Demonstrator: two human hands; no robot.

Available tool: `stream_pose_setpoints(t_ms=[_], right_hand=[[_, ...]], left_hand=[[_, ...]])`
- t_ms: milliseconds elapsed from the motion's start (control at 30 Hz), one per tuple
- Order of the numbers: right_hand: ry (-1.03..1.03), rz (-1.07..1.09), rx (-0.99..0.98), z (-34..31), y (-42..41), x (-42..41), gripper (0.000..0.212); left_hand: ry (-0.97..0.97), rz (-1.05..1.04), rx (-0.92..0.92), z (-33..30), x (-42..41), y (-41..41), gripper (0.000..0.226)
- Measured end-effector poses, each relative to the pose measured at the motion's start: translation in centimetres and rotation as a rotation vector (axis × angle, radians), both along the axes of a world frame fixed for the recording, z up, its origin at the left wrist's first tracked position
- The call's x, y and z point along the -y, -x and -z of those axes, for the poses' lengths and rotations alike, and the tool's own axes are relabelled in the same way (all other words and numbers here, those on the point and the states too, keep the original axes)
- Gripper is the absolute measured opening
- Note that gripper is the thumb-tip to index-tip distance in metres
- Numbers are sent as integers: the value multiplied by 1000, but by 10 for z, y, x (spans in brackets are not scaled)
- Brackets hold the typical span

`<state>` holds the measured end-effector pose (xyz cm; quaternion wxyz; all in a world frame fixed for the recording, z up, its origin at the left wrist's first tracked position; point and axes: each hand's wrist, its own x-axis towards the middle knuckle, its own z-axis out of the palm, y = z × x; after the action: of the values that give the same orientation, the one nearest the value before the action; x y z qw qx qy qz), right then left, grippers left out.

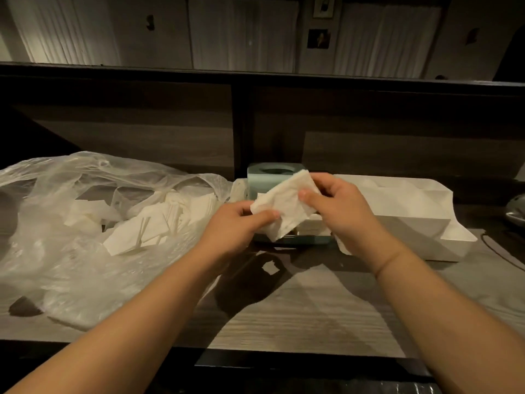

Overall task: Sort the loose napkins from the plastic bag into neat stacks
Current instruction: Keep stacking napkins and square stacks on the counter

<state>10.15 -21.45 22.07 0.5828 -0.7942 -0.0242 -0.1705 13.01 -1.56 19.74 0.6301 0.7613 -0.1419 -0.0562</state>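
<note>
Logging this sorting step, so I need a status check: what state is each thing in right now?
Crumpled white paper napkin: held up, pinched by both hands.
Left hand: grip on napkin.
Right hand: grip on napkin.
Clear plastic bag: open, loose napkins inside.
Teal tissue box: upright behind napkin.

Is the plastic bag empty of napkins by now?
No, the plastic bag holds a heap of loose napkins, visible through its clear film.

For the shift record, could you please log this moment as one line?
left hand: pinches napkin | right hand: pinches napkin | plastic bag: napkins inside
</note>
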Motion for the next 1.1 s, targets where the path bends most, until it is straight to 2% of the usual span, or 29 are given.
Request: stream_pose_setpoints(t_ms=[100, 267, 333, 533, 733, 900, 967, 1100], right_hand=[[57, 4, -37, -21, -32, -6, 28], [180, -76, -167, -40, -78, -8, 26], [245, -103, -218, -42, -90, -7, 21], [508, -129, -261, -43, -108, -3, 27], [599, -185, -350, -40, -116, 0, 23], [718, -148, -369, -26, -116, -7, 33], [738, -89, -315, -16, -114, -10, 34], [721, 144, -19, -3, -96, -10, 28]], left_hand=[[5, -63, -69, -9, 3, -14, 26], [106, -102, -340, -22, 10, -33, 38], [105, -116, -357, -22, 13, -40, 39], [50, -120, -345, -15, 20, -54, 29], [2, -110, -274, 0, 21, -60, 37], [-55, -138, -212, 11, 21, -61, 47], [-89, -144, -142, 12, 22, -58, 51], [-64, -133, -48, 10, 27, -56, 65]])
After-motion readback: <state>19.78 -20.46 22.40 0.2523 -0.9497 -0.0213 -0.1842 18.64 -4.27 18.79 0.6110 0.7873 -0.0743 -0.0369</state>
